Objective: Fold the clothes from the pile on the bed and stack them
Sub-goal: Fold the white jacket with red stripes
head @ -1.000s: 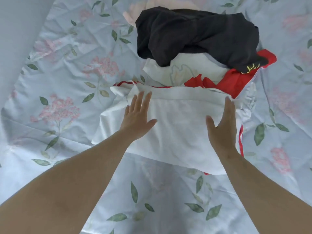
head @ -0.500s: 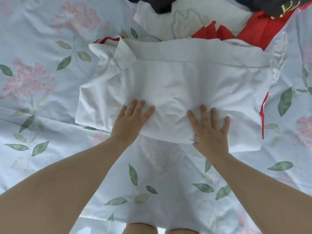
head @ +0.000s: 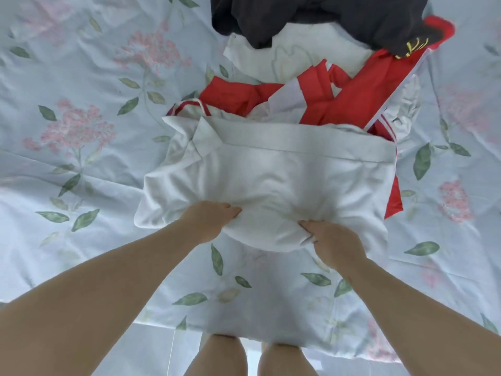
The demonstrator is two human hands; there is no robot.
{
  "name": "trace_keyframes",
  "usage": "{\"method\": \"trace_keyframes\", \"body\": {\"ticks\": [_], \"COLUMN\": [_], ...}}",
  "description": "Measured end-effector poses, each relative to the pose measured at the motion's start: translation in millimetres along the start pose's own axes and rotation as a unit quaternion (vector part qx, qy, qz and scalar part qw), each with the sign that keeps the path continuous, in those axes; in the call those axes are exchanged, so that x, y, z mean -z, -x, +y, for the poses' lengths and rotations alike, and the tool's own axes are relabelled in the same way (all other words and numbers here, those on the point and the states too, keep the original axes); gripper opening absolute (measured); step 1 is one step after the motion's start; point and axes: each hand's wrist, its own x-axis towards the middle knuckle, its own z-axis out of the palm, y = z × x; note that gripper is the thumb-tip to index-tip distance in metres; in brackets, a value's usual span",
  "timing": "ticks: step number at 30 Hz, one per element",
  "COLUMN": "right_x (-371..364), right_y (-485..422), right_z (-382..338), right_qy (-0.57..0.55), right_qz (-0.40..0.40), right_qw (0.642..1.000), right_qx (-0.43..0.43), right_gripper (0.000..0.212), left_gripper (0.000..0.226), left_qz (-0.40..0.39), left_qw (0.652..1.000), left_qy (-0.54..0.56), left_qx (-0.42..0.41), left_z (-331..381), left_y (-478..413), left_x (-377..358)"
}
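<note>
head view: my left hand (head: pixel 210 218) and right hand (head: pixel 329 240) each clench the near edge of the white garment (head: pixel 284 180), fingers curled into the cloth. it lies on the bed (head: pixel 81 158) just ahead of me, long axis left to right, far edge against the pile (head: pixel 325 96). i judge the fold goes away from me.

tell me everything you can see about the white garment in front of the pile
The white garment looks like soft, slightly creased cloth, folded into a rough rectangle with a hemmed band along its far edge and a collar-like flap at the far left corner. It lies on the floral bed sheet, its far edge reaching the red clothes of the pile. The left hand and right hand grip its bunched near edge.
</note>
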Motion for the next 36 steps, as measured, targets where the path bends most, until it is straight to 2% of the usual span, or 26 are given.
{"method": "trace_keyframes", "body": {"ticks": [4, 9, 11, 12, 13, 14, 15, 17, 18, 19, 21, 23, 24, 25, 27, 29, 30, 32, 34, 36], "right_x": [-56.7, -77.5, -66.7, -62.2, -57.6, -53.7, -50.9, -48.7, -49.1, -50.3, -53.2, -55.9, -55.2, -52.4, -43.4, -29.9, -24.2, -18.7, -19.2, -18.3], "right_y": [52.4, 72.4, 64.3, 59.4, 55.3, 51.7, 48.4, 40.7, 36.3, 31.6, 21.7, 10.2, 3.4, -3.6, -19.3, -35.0, -41.7, -50.5, -51.8, -47.5], "right_z": [-8.3, -13.2, -15.4, -17.0, -19.7, -22.8, -26.2, -34.8, -39.3, -44.0, -52.0, -57.0, -58.0, -58.7, -58.8, -60.6, -61.4, -61.7, -59.6, -60.0], "right_qy": [-0.015, 0.002, 0.002, -0.022, -0.071, -0.130, -0.180, -0.223, -0.239, -0.263, -0.319, -0.350, -0.358, -0.364, -0.401, -0.461, -0.478, -0.485, -0.465, -0.436], "right_qz": [-0.142, -0.189, -0.227, -0.237, -0.231, -0.209, -0.172, -0.076, -0.023, 0.022, 0.081, 0.122, 0.139, 0.156, 0.180, 0.162, 0.135, 0.107, 0.149, 0.215], "right_qw": [0.989, 0.981, 0.973, 0.970, 0.968, 0.965, 0.963, 0.965, 0.963, 0.956, 0.932, 0.916, 0.910, 0.904, 0.882, 0.853, 0.847, 0.845, 0.851, 0.856], "right_qx": [-0.026, -0.039, -0.044, -0.053, -0.069, -0.090, -0.106, -0.116, -0.120, -0.128, -0.153, -0.155, -0.158, -0.161, -0.170, -0.183, -0.187, -0.197, -0.192, -0.176], "right_gripper": [0.058, 0.054, 0.053, 0.052, 0.050, 0.049, 0.049, 0.051, 0.051, 0.054, 0.064, 0.073, 0.075, 0.077, 0.075, 0.065, 0.055, 0.035, 0.020, 0.012], "left_gripper": [0.061, 0.048, 0.059, 0.070, 0.077, 0.081, 0.084, 0.088, 0.088, 0.088, 0.079, 0.050, 0.037, 0.031, 0.030, 0.027, 0.024, 0.016, 0.014, 0.012], "left_qz": [-0.110, -0.154, -0.180, -0.183, -0.161, -0.101, -0.004, 0.180, 0.231, 0.250, 0.227, 0.205, 0.208, 0.215, 0.243, 0.287, 0.308, 0.330, 0.330, 0.332], "left_qw": [0.993, 0.987, 0.981, 0.971, 0.953, 0.932, 0.913, 0.885, 0.877, 0.873, 0.883, 0.894, 0.882, 0.855, 0.764, 0.686, 0.670, 0.670, 0.673, 0.657], "left_qy": [-0.022, -0.013, 0.070, 0.156, 0.255, 0.344, 0.397, 0.383, 0.352, 0.326, 0.291, 0.281, 0.316, 0.381, 0.532, 0.614, 0.625, 0.618, 0.619, 0.633], "left_qx": [-0.021, -0.038, -0.034, -0.011, 0.019, 0.053, 0.097, 0.193, 0.233, 0.264, 0.291, 0.282, 0.280, 0.278, 0.273, 0.264, 0.258, 0.245, 0.235, 0.238], "left_z": [29.1, 47.5, 36.8, 28.9, 20.6, 12.8, 5.7, -4.7, -8.1, -11.6, -18.4, -25.5, -28.8, -32.2, -42.2, -57.5, -66.3, -79.9, -85.8, -87.3], "left_y": [43.3, 66.0, 67.7, 69.1, 70.0, 69.9, 68.3, 63.3, 60.6, 56.7, 46.5, 37.6, 35.0, 33.0, 32.1, 33.2, 32.6, 30.4, 27.0, 24.9], "left_x": [-38.0, -56.1, -49.9, -46.6, -45.5, -44.8, -45.9, -48.3, -47.4, -46.2, -44.5, -41.7, -38.8, -34.8, -24.9, -13.5, -10.1, -5.5, -1.9, 3.0]}}
